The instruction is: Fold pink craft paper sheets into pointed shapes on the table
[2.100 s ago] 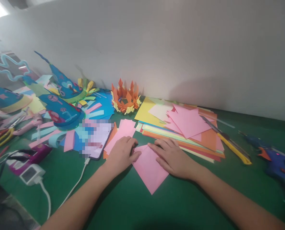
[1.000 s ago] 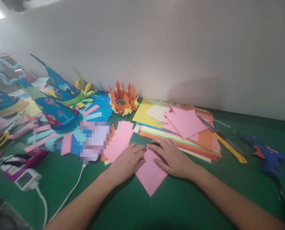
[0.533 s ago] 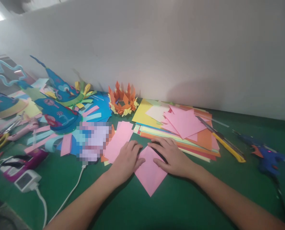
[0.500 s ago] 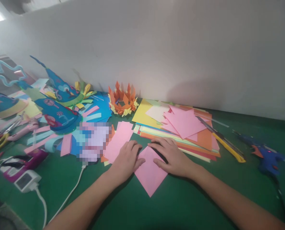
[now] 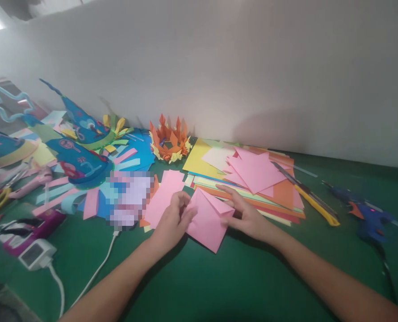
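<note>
A folded sheet of pink paper (image 5: pixel 207 223) lies tilted in front of me, with a narrow triangular flap along its upper right edge. My left hand (image 5: pixel 175 217) pinches its left side, the thumb on top and the fingers curled at the edge. At the right corner, my right hand (image 5: pixel 245 214) has its thumb against the paper, while its index finger stretches out beyond the upper edge, apart from the thumb. Left of the folded sheet rest more pink paper pieces (image 5: pixel 167 192).
Behind my right hand sits a stack of coloured paper (image 5: pixel 205 158), with a yellow utility knife (image 5: pixel 314 201) on it. A blue glue gun (image 5: pixel 373 219) is far right. An orange paper crown (image 5: pixel 170 141), decorated cone hats (image 5: pixel 81 158) and a power strip (image 5: pixel 34 232) are further left.
The pink paper has been lifted and turned, and a flap now shows on its upper right. My right hand has opened away from the top point to the right corner.
</note>
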Motion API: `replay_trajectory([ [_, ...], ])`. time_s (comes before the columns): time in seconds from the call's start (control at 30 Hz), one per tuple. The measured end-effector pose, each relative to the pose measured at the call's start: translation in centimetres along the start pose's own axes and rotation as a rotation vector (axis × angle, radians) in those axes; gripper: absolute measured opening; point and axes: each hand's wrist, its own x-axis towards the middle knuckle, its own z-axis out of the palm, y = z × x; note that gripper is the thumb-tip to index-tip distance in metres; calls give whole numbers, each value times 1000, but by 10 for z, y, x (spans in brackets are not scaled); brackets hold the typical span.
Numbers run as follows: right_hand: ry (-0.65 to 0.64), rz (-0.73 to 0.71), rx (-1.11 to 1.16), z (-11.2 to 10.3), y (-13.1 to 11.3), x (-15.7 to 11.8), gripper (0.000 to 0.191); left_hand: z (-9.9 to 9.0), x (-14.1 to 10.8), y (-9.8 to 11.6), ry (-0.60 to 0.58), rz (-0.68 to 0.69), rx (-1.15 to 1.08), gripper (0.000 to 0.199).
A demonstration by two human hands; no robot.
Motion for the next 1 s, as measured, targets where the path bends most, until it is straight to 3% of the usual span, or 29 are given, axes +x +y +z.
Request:
replay_trajectory([
  [0.07, 75, 20, -35, 1, -2, 1, 54, 0, 0, 1, 18, 38, -6, 13],
  [0.13, 69, 17, -22, 2, -4, 1, 42, -1, 0, 2, -3, 117, 50, 3],
  [0.27, 41, -46, -7, 1, -5, 2, 24, -5, 3, 3, -17, 192, 102, 11],
  [0.43, 11, -44, 93, -4, -2, 5, 27, -6, 5, 1, -72, 177, 8, 28],
  [0.57, 178, -132, 11, -1, 4, 4, 25, -6, 6, 2, -49, 261, 6, 21],
  [0.67, 344, -303, -31, 5, 6, 0, 12, -7, 4, 3, 82, 462, 74, 14],
  [0.73, 420, -389, 2, 8, 4, -4, 23, -9, 1, 4, 161, 624, 135, 18],
  [0.8, 383, -478, -77, 7, -1, -6, 40, -10, 0, 4, 204, 734, 185, 22],
  [0.87, 254, -598, -245, 2, -5, -5, 34, -11, -1, 4, 222, 777, 175, 23],
  [0.93, 158, -746, -341, -3, -5, -5, 32, -11, 0, 3, 207, 760, 148, 24],
  [1.0, 93, -813, -462, -7, -2, -5, 29, -10, 2, 1, 116, 689, 202, 24],
])
